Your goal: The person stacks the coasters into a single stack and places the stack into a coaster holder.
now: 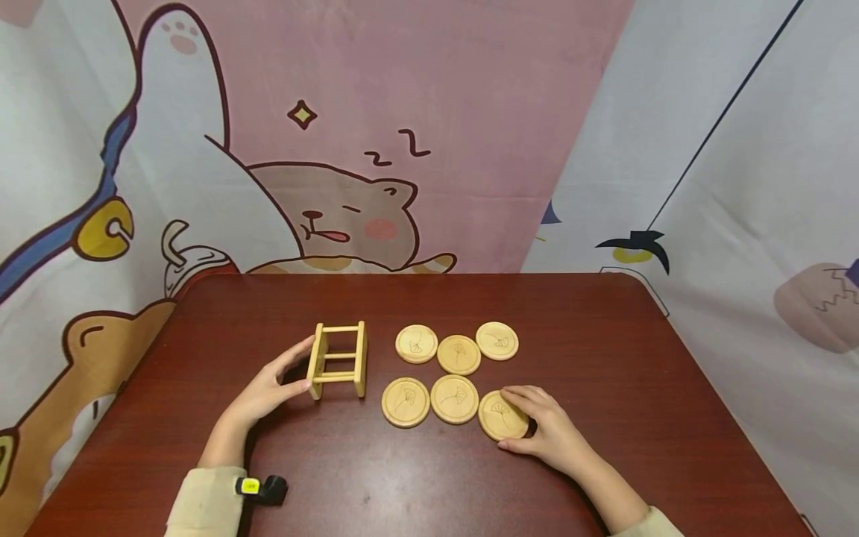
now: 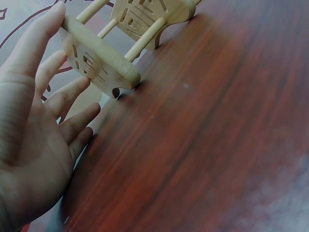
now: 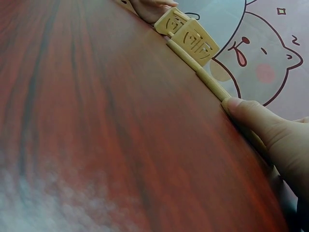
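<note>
A small wooden coaster rack (image 1: pixel 361 362) with slotted side panels and crossbars stands on the table, left of centre. My left hand (image 1: pixel 268 386) touches its left side panel (image 2: pixel 99 55) with thumb and fingers extended and spread. At the near right of a group of round wooden coasters, my right hand (image 1: pixel 549 426) grips one coaster (image 1: pixel 498 418) across its edges, thumb at the near side and fingers at the far side. This coaster lies low at the table surface, its engraved leaf face up. In the right wrist view, the thumb (image 3: pixel 251 113) sits on the coaster's rim.
Several more coasters lie in two rows between rack and right hand, including a front middle one (image 1: pixel 455 399) and a far right one (image 1: pixel 497 341). The dark red table (image 1: pixel 376 477) ends at a cartoon-printed cloth (image 1: pixel 470 149). A black strap device (image 1: pixel 268 490) sits at the left cuff.
</note>
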Demonstrator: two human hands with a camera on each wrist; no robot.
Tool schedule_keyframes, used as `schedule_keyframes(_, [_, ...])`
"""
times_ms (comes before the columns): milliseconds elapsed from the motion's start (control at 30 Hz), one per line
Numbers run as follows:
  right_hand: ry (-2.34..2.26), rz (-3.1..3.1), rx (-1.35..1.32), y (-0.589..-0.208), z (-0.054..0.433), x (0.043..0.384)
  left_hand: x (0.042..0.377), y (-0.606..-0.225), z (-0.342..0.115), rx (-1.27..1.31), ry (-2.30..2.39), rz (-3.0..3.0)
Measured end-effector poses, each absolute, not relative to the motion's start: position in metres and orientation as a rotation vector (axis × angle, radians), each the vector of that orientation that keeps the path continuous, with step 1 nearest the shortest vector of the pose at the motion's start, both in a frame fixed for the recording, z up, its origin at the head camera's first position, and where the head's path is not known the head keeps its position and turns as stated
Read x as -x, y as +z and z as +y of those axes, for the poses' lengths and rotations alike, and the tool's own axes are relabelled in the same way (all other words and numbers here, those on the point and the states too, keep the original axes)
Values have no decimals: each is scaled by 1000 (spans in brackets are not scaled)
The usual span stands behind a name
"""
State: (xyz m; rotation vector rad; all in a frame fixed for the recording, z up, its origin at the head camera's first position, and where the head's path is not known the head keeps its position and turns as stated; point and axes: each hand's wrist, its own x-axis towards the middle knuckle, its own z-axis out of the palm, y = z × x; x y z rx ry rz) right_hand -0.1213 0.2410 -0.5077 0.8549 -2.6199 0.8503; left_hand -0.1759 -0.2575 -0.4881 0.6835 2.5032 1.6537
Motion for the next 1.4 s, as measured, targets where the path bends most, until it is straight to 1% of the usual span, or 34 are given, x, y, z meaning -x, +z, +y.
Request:
schedule_keyframes(367, [869, -2615, -835, -507, 240, 119, 175, -486, -257, -672, 1648, 2499])
schedule_keyframes(833, [950, -2462, -906, -508, 241, 123, 174, -486, -257, -658, 1668, 2485])
schedule_keyframes(1400, [980, -2447, -925, -503, 225, 128, 175, -488, -256, -663, 1643, 2501])
